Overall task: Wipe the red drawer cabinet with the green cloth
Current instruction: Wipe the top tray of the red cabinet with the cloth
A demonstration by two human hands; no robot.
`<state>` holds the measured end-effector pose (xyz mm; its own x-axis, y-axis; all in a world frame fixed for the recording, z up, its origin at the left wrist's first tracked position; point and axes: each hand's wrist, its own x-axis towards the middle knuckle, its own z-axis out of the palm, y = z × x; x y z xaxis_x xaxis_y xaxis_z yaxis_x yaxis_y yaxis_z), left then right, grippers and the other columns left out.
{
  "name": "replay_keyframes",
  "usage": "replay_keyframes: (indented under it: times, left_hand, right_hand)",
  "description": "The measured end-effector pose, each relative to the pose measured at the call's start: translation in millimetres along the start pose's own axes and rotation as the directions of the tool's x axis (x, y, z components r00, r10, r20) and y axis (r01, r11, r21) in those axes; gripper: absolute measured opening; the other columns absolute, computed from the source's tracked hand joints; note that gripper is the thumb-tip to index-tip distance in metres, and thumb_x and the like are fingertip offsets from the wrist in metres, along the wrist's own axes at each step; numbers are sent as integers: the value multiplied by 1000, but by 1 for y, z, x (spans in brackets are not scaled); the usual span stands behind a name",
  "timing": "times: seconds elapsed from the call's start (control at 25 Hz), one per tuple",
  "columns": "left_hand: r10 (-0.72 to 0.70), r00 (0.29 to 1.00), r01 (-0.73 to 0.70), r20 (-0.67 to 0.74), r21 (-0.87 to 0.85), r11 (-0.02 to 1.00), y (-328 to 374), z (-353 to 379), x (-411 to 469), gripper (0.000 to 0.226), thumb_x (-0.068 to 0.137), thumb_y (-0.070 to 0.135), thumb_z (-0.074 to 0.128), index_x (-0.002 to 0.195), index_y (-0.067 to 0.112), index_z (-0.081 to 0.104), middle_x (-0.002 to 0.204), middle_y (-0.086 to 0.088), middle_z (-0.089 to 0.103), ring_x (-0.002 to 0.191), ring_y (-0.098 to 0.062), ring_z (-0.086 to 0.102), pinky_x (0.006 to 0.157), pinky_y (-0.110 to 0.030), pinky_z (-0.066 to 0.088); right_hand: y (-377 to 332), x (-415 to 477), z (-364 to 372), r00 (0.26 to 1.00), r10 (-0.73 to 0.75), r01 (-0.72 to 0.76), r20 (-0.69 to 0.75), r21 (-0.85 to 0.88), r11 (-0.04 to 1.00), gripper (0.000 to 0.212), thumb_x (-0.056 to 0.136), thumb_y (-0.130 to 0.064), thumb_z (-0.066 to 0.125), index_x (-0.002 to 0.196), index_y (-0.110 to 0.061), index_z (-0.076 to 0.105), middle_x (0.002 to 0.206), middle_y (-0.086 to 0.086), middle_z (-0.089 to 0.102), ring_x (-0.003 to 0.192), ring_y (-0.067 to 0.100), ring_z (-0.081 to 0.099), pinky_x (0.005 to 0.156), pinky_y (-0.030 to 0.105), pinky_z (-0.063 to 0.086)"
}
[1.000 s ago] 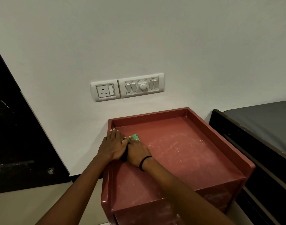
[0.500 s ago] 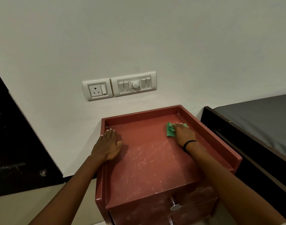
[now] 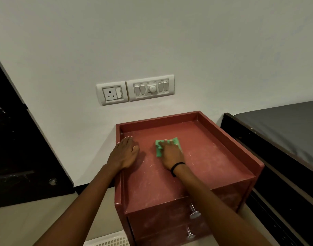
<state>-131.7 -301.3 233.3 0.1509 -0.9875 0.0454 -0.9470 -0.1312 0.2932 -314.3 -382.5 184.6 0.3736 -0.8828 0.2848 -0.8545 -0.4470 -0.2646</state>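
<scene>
The red drawer cabinet (image 3: 214,157) stands against the white wall, its scratched top ringed by a raised rim. My right hand (image 3: 171,155), with a black band at the wrist, presses the folded green cloth (image 3: 159,148) flat on the top, near its middle toward the back. My left hand (image 3: 124,153) lies flat, fingers together, on the back left corner of the top, beside the left rim. Two drawer fronts with metal knobs (image 3: 194,213) show below.
A white socket and switch panel (image 3: 136,89) sits on the wall above the cabinet. A dark bed frame with a grey mattress (image 3: 285,128) is close on the right. A black door (image 3: 13,139) is at the left. A white basket edge (image 3: 106,241) lies on the floor.
My right hand slid the cloth from beside the left hand to the right back area, then back toward the middle. The left hand stayed on the back left corner.
</scene>
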Motion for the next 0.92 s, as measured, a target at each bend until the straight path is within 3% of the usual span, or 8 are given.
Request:
replay_keyframes:
  times: [0.12,0.2,0.24,0.4,0.56,0.72,0.92]
  left_hand:
    - [8,1000,-9,-30,-59,998,2,-1,-3,56,106,34,24,155,9,20,165,-10,18,153,-22,15,123,-38,11]
    - [-2,999,-3,-53,-102,995,2,0,-5,55,106,36,25,155,11,23,165,-9,20,153,-22,16,124,-38,12]
    - [-6,998,-2,-63,-120,993,0,1,-4,55,106,37,25,155,12,24,165,-8,20,153,-21,17,124,-38,13]
    - [-24,996,10,-84,-157,988,-9,5,2,56,105,38,26,154,10,28,163,-10,25,151,-23,22,123,-39,17]
    - [-26,994,13,-102,-133,991,-13,8,5,56,105,40,26,153,11,29,163,-11,27,150,-25,25,122,-40,19]
    - [-35,993,21,-109,-126,992,-12,9,2,56,105,42,25,154,13,27,163,-9,25,150,-26,25,121,-42,21]
    - [-51,991,32,-122,-157,987,-13,9,2,55,106,41,25,154,14,29,163,-8,27,149,-27,28,121,-45,24]
  right_hand:
    - [-70,-30,8,985,-170,170,-5,93,981,21,91,-19,49,100,-24,67,102,5,69,103,25,58,109,42,33]
    - [-100,-53,14,965,-262,259,32,77,963,23,92,-15,51,103,-10,71,107,12,70,115,28,56,119,45,24]
    - [-103,-57,16,963,-265,263,45,55,963,25,94,-13,50,107,-6,71,113,15,69,118,30,55,119,44,26]
    - [-74,-39,3,950,-302,305,81,-30,952,30,98,-14,45,122,-12,62,123,13,64,109,34,62,96,41,46]
    - [-11,-26,-18,978,-202,204,59,-34,978,38,100,-20,42,134,-27,54,134,7,60,116,30,61,97,38,46]
    - [77,-25,-50,1000,-7,6,-14,-98,995,34,100,-23,41,127,-32,60,120,6,62,104,30,66,86,37,51]
    - [157,-26,-62,973,225,-230,-58,-102,968,37,97,-14,45,128,-28,60,121,8,63,103,32,67,86,41,54]
